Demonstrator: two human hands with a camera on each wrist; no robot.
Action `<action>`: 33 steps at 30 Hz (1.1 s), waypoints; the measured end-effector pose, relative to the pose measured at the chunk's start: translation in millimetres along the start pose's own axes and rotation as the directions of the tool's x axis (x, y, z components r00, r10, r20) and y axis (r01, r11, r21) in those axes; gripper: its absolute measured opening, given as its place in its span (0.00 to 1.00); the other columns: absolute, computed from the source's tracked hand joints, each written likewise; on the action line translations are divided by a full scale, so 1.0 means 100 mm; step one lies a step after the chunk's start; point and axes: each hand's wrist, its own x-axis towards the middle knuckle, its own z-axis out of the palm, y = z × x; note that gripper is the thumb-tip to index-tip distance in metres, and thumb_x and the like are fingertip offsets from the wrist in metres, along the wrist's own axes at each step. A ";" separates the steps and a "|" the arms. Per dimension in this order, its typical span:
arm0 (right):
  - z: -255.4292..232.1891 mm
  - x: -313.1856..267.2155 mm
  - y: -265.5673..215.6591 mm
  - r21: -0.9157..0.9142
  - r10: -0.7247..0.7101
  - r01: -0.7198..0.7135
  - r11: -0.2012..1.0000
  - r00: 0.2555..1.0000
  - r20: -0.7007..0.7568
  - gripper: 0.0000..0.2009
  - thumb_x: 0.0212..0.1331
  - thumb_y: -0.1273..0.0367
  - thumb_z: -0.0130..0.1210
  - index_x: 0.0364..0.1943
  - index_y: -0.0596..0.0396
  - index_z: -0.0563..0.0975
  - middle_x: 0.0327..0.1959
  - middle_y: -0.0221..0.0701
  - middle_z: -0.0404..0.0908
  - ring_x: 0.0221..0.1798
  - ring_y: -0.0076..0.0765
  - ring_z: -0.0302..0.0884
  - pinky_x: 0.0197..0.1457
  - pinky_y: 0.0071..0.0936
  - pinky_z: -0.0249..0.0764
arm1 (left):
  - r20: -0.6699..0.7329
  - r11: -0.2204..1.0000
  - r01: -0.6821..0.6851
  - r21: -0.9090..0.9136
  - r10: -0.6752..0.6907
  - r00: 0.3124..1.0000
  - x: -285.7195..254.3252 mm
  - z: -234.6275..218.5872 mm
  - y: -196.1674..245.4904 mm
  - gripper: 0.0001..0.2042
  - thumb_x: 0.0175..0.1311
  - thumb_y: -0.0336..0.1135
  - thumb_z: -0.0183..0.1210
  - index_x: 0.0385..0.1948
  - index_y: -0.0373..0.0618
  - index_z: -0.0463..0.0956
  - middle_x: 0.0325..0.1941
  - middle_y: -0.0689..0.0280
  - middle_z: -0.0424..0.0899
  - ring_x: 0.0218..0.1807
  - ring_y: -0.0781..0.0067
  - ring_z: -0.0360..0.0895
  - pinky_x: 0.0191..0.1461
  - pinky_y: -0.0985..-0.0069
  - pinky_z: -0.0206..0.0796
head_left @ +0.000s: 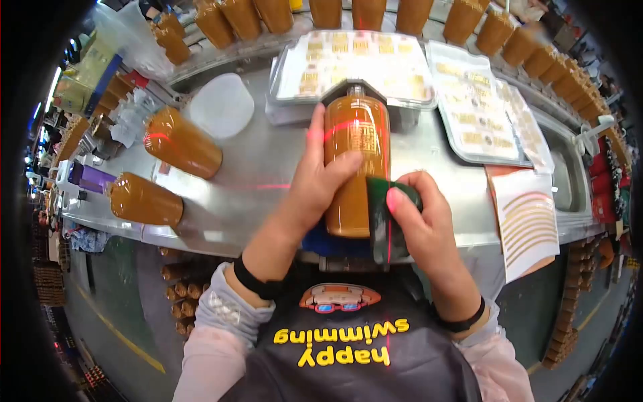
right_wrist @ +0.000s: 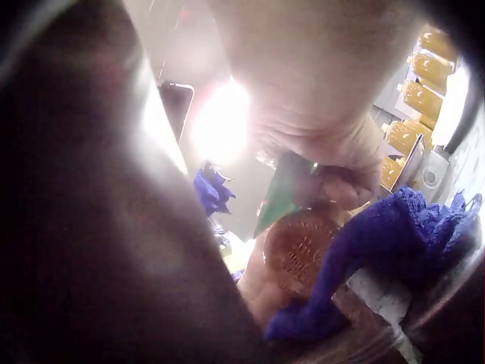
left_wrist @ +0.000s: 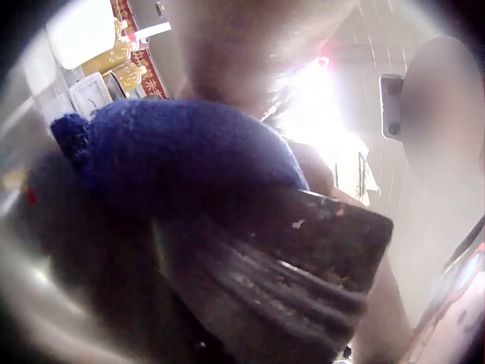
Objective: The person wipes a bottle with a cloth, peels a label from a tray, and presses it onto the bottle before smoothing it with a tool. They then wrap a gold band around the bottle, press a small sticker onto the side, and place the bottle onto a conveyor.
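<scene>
A brown bottle (head_left: 349, 204) with gold lettering lies in front of the person, its neck pointing away. The left hand (head_left: 318, 179) grips it from the left side, thumb across the top near the lettering. In the right hand (head_left: 430, 218) is a green flat scraper (head_left: 380, 231), pinched between thumb and fingers, its edge against the bottle's right side. The right wrist view shows the bottle's embossed base (right_wrist: 299, 250) and the green scraper (right_wrist: 279, 196) beside it. Blue cloth (left_wrist: 182, 148) covers a support under the bottle, with a dark metal plate (left_wrist: 326, 250) next to it.
Two more brown bottles (head_left: 182, 142) (head_left: 147, 201) lie at left on the metal table (head_left: 248, 164), near a round translucent lid (head_left: 222, 106). Label sheets in trays (head_left: 362, 63) (head_left: 479, 110) lie beyond, and a striped sheet (head_left: 529, 218) at right. A row of bottles (head_left: 368, 13) lines the back.
</scene>
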 end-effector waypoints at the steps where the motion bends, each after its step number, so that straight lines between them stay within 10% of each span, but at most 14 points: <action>1: -0.05 0.02 0.00 -0.010 -0.031 0.031 0.999 0.999 0.010 0.10 0.63 0.68 0.57 0.40 0.61 0.74 0.28 0.33 0.80 0.31 0.20 0.74 0.34 0.23 0.71 | 0.000 1.000 -0.019 0.022 0.019 1.000 0.00 0.00 -0.03 0.46 0.63 0.38 0.57 0.72 0.32 0.31 0.68 0.53 0.61 0.66 0.67 0.64 0.69 0.72 0.57; 5: -0.28 0.40 -0.32 -0.169 -0.250 0.271 0.948 0.959 0.135 0.09 0.58 0.69 0.62 0.39 0.59 0.78 0.28 0.35 0.81 0.32 0.25 0.79 0.36 0.23 0.73 | 0.001 0.997 -0.047 0.057 0.047 0.999 0.00 -0.02 -0.06 0.46 0.63 0.39 0.57 0.72 0.32 0.32 0.69 0.50 0.61 0.68 0.64 0.63 0.70 0.71 0.55; 9: -0.21 1.10 -0.52 -0.347 -0.321 0.522 0.779 0.807 0.495 0.10 0.55 0.66 0.61 0.35 0.60 0.78 0.28 0.42 0.81 0.32 0.52 0.80 0.37 0.39 0.75 | 0.001 0.992 -0.065 0.110 0.065 0.998 0.01 -0.02 -0.06 0.47 0.63 0.40 0.58 0.73 0.33 0.32 0.69 0.49 0.61 0.68 0.63 0.63 0.70 0.70 0.55; 12: -0.09 1.43 -0.50 -0.601 -0.503 0.602 0.526 0.790 0.352 0.09 0.54 0.66 0.62 0.30 0.57 0.76 0.26 0.39 0.80 0.32 0.49 0.79 0.37 0.41 0.73 | 0.007 1.000 -0.005 -0.011 0.005 1.000 -0.03 -0.04 -0.03 0.44 0.68 0.42 0.54 0.73 0.34 0.30 0.70 0.51 0.61 0.69 0.64 0.62 0.71 0.71 0.54; 14: -0.09 1.27 -0.58 -0.672 -0.692 0.739 0.039 0.505 0.515 0.09 0.50 0.64 0.63 0.27 0.49 0.75 0.27 0.32 0.77 0.34 0.42 0.76 0.40 0.38 0.67 | 0.003 0.963 0.066 -0.260 -0.067 0.998 -0.09 -0.05 0.03 0.41 0.71 0.42 0.50 0.73 0.35 0.29 0.71 0.51 0.60 0.69 0.65 0.62 0.71 0.71 0.53; 16: -0.06 0.85 -0.57 -0.439 -0.591 0.898 0.040 0.376 0.714 0.08 0.48 0.66 0.64 0.27 0.49 0.76 0.28 0.32 0.77 0.33 0.43 0.76 0.38 0.39 0.69 | 0.042 0.939 0.076 -0.335 -0.065 0.997 -0.18 -0.08 0.09 0.36 0.76 0.44 0.42 0.73 0.36 0.29 0.72 0.51 0.58 0.71 0.65 0.61 0.72 0.70 0.53; 19: -0.11 0.83 -0.53 0.075 -0.513 0.760 0.646 0.359 0.780 0.07 0.47 0.68 0.65 0.29 0.49 0.77 0.27 0.33 0.76 0.31 0.44 0.76 0.36 0.38 0.70 | 0.022 0.956 0.029 -0.292 -0.023 0.999 -0.26 -0.07 0.08 0.36 0.77 0.48 0.39 0.73 0.36 0.30 0.71 0.50 0.58 0.71 0.63 0.61 0.72 0.68 0.55; 22: -0.20 1.19 -0.30 -0.472 -0.629 0.667 0.577 0.731 0.264 0.09 0.46 0.69 0.67 0.30 0.50 0.78 0.27 0.33 0.76 0.31 0.46 0.75 0.34 0.38 0.70 | 0.032 0.964 0.021 -0.266 -0.013 0.999 -0.26 -0.05 0.09 0.35 0.77 0.47 0.39 0.73 0.35 0.30 0.71 0.49 0.59 0.70 0.63 0.63 0.71 0.69 0.57; 23: -0.30 1.20 -0.38 -0.650 -0.740 0.728 0.217 0.557 0.377 0.10 0.44 0.68 0.68 0.31 0.51 0.78 0.28 0.33 0.76 0.32 0.45 0.76 0.33 0.39 0.70 | 0.034 0.961 0.016 -0.275 -0.007 0.999 -0.27 -0.05 0.10 0.35 0.77 0.46 0.39 0.72 0.33 0.30 0.70 0.49 0.61 0.69 0.62 0.65 0.70 0.69 0.58; 26: -0.25 0.82 -0.42 -0.256 -0.670 0.891 0.375 0.452 0.589 0.11 0.44 0.68 0.68 0.33 0.51 0.79 0.29 0.33 0.77 0.33 0.43 0.76 0.33 0.39 0.69 | 0.015 0.963 -0.010 -0.269 0.015 1.000 -0.27 -0.06 0.06 0.35 0.77 0.46 0.39 0.72 0.32 0.31 0.69 0.49 0.63 0.68 0.63 0.66 0.70 0.69 0.58; 27: -0.28 0.80 -0.47 -0.023 -0.576 0.790 0.613 0.467 0.670 0.11 0.45 0.67 0.68 0.33 0.52 0.80 0.29 0.34 0.78 0.33 0.42 0.76 0.35 0.39 0.71 | 0.018 0.967 -0.012 -0.254 0.017 1.000 -0.26 -0.06 0.05 0.35 0.77 0.46 0.39 0.72 0.32 0.31 0.69 0.49 0.63 0.68 0.63 0.66 0.70 0.68 0.58; 30: -0.32 1.00 -0.36 -0.147 -0.363 0.634 0.759 0.600 0.713 0.11 0.44 0.69 0.72 0.31 0.54 0.80 0.26 0.32 0.78 0.32 0.37 0.77 0.36 0.31 0.71 | 0.026 0.976 -0.010 -0.218 0.016 1.000 -0.27 -0.07 0.03 0.36 0.77 0.47 0.40 0.72 0.32 0.31 0.69 0.49 0.63 0.67 0.63 0.67 0.69 0.68 0.58; 32: -0.20 1.22 -0.43 -0.429 -0.391 0.569 0.702 0.810 0.436 0.08 0.49 0.71 0.67 0.31 0.57 0.80 0.24 0.33 0.78 0.28 0.37 0.77 0.32 0.29 0.73 | 0.012 0.973 -0.025 -0.229 0.029 1.000 -0.26 -0.05 0.02 0.37 0.76 0.47 0.41 0.72 0.33 0.30 0.68 0.48 0.63 0.67 0.64 0.67 0.68 0.69 0.60; 33: -0.17 1.26 -0.50 -0.430 -0.475 0.643 0.634 0.763 0.439 0.07 0.51 0.72 0.66 0.31 0.58 0.80 0.24 0.31 0.79 0.27 0.33 0.77 0.31 0.28 0.72 | 0.003 0.991 -0.092 -0.094 0.092 0.996 -0.29 -0.05 0.03 0.37 0.76 0.49 0.41 0.72 0.33 0.33 0.68 0.49 0.65 0.67 0.62 0.66 0.69 0.68 0.58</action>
